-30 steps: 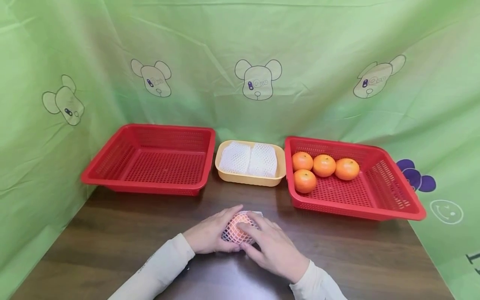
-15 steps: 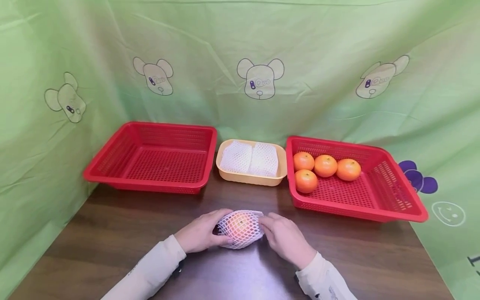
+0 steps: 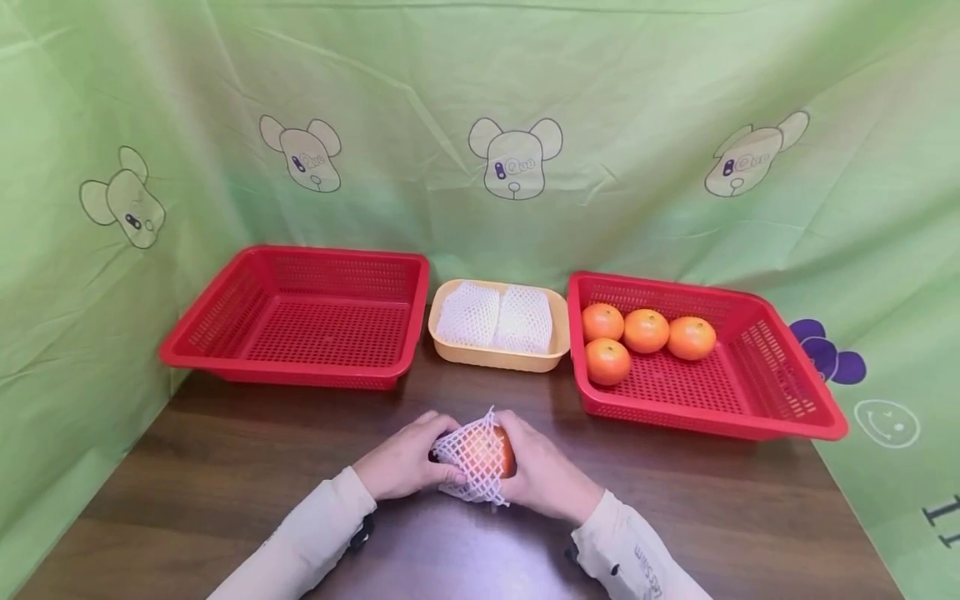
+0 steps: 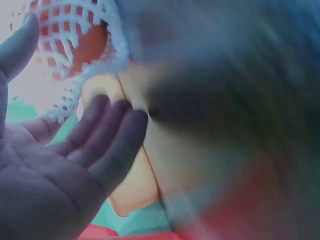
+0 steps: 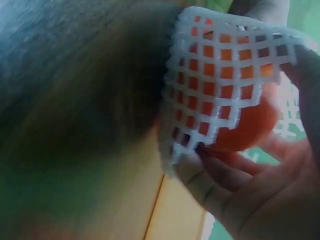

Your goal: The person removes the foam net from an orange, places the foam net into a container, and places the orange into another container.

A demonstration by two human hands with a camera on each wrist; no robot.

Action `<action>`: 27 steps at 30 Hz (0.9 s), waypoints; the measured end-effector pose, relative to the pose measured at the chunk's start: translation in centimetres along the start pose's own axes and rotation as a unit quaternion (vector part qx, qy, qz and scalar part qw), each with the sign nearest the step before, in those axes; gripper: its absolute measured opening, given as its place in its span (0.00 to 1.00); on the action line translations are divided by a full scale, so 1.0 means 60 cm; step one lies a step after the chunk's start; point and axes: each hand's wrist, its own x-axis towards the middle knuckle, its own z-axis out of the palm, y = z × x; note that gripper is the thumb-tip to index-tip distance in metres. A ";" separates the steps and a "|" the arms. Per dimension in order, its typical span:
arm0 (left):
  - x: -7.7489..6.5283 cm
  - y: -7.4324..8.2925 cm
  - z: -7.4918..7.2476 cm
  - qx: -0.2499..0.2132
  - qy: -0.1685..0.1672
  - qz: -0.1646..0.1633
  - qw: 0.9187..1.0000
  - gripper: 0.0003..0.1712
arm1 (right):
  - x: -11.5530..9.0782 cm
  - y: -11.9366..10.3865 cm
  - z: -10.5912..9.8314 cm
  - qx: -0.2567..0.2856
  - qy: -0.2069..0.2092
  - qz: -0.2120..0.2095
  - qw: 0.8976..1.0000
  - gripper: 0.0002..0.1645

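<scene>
Over the near middle of the table, both hands hold an orange (image 3: 507, 457) partly covered by a white foam fruit net (image 3: 472, 450). My left hand (image 3: 401, 461) holds the netted side, thumb on the near side and fingers beyond. Gripping the fruit's right side is my right hand (image 3: 546, 473), where the skin shows bare past the net's uneven edge. In the right wrist view, the net (image 5: 205, 75) flares out over the orange (image 5: 250, 125). Fingers of the left hand (image 4: 60, 170) extend below the net in the left wrist view.
A red basket (image 3: 292, 375) with nothing in it stands at the back left. Between the baskets, a yellow tray (image 3: 498, 360) holds white foam nets (image 3: 471, 315). The right red basket (image 3: 697, 419) contains several oranges (image 3: 647, 332). Green printed cloth (image 3: 405, 167) hangs behind.
The right hand went from atop the netted fruit to the net's right end, then round the fruit's right side. The net, covering that side half a second ago, now leaves it bare.
</scene>
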 end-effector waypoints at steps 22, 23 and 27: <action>0.208 0.072 -0.173 -0.257 0.156 -0.052 0.952 0.21 | -0.058 0.019 -0.055 0.062 0.156 0.111 0.980 0.41; 0.228 0.069 -0.179 -0.262 0.162 -0.067 0.949 0.23 | -0.060 0.019 -0.054 0.063 0.152 0.116 0.980 0.41; 0.288 0.060 -0.183 -0.210 0.154 -0.121 0.958 0.27 | -0.065 0.018 -0.054 0.068 0.142 0.126 0.980 0.42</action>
